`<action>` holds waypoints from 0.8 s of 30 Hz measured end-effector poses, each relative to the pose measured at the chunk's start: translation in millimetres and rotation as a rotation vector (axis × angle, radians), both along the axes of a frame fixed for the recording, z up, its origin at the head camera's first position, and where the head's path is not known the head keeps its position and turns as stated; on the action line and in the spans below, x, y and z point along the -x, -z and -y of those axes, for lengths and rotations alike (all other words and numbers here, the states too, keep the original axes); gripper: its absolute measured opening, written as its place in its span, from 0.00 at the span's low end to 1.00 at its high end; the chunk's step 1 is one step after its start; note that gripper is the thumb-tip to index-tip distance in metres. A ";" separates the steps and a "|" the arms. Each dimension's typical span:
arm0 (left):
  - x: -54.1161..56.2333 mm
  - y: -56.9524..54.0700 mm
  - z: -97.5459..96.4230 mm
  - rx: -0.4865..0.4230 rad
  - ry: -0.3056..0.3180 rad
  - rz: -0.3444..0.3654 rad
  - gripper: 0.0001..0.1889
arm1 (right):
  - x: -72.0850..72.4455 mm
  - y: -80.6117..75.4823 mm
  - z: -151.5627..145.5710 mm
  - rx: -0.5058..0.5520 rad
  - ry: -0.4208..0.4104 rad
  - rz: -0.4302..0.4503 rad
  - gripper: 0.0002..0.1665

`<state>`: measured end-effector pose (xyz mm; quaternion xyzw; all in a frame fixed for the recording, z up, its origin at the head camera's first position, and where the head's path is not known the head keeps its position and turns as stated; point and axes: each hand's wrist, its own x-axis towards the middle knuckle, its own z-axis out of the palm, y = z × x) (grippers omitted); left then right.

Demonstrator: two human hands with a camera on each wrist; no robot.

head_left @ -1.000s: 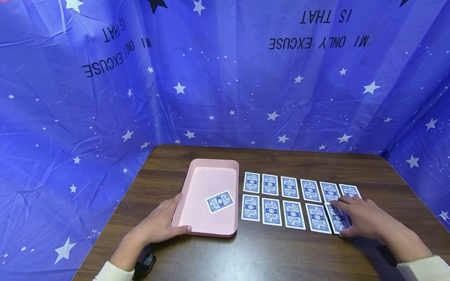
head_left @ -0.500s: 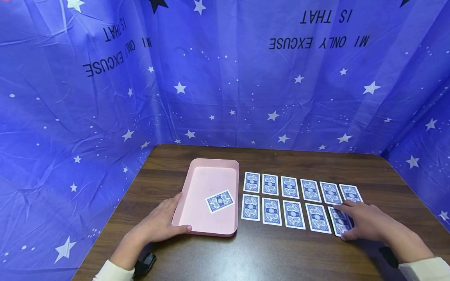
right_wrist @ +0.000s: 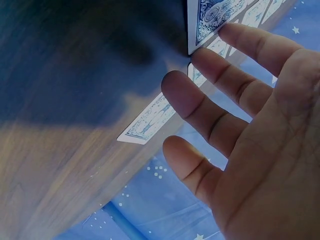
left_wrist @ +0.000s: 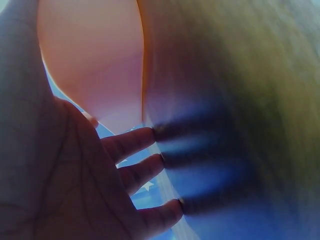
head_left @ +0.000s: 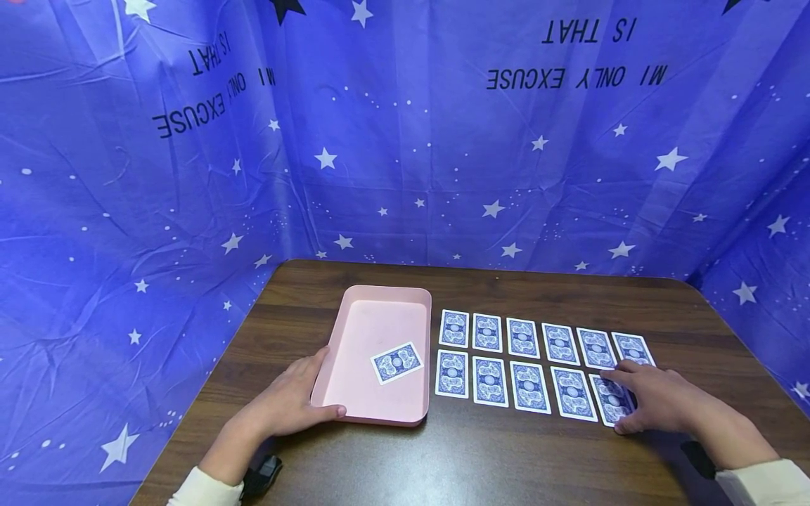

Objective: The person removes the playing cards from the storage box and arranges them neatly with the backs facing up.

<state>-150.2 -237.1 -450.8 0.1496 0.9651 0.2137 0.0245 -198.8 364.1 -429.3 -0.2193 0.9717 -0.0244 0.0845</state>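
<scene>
In the head view my right hand (head_left: 661, 397) is at the near right of the laid-out cards. Its thumb and forefinger pinch a blue-backed playing card (head_left: 611, 400) by opposite edges, low at the table. In the right wrist view that card (right_wrist: 212, 19) shows at the top, by the forefinger tip; the other fingers are spread and slightly bent. My left hand (head_left: 287, 397) rests against the near left corner of a pink tray (head_left: 361, 400), thumb along its near edge and fingers at its left side. A single card (head_left: 396, 362) lies askew, face down, inside the tray.
Two rows of several face-down cards (head_left: 530, 386) lie right of the tray on the dark wooden table (head_left: 481, 457). The back row's right-end card (head_left: 633, 348) sits just beyond my right fingers. A blue star-print cloth (head_left: 430, 176) hangs behind and at both sides.
My right hand has shifted slightly to the right and nearer with its card, which now stands apart from its neighbour. The left hand, the tray and the other cards have stayed put.
</scene>
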 end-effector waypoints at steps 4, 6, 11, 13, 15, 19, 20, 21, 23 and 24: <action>-0.1 -0.8 -0.1 0.001 0.001 -0.003 0.61 | -0.1 0.5 0.0 0.008 -0.003 -0.005 0.56; -0.2 -1.3 0.0 0.003 0.001 -0.008 0.61 | 0.4 0.2 0.2 0.011 -0.002 -0.004 0.56; -0.9 -1.7 0.5 0.008 -0.001 -0.013 0.61 | 2.2 -1.5 1.1 0.012 0.009 -0.001 0.56; -1.5 -2.0 0.2 0.008 -0.004 -0.006 0.61 | 2.3 -2.4 1.6 0.016 0.007 -0.012 0.55; -1.8 -2.1 0.2 0.006 -0.003 -0.001 0.61 | 2.8 -3.6 3.3 0.028 -0.011 -0.034 0.54; -1.3 -2.1 0.2 0.010 -0.006 0.009 0.61 | 5.8 -9.4 13.9 0.059 -0.061 -0.082 0.50; -1.2 -2.0 0.2 0.007 -0.004 0.008 0.61 | 6.6 -11.6 18.3 0.064 -0.071 -0.091 0.50; -1.1 -2.0 0.2 0.006 -0.001 0.004 0.61 | 7.7 -13.9 23.1 0.069 -0.082 -0.100 0.49; -1.0 -1.7 0.0 0.004 -0.003 0.008 0.61 | 9.8 -18.9 33.4 0.072 -0.102 -0.110 0.49; -0.9 -1.2 0.0 0.003 -0.003 0.009 0.61 | 11.1 -21.5 38.7 0.075 -0.114 -0.112 0.49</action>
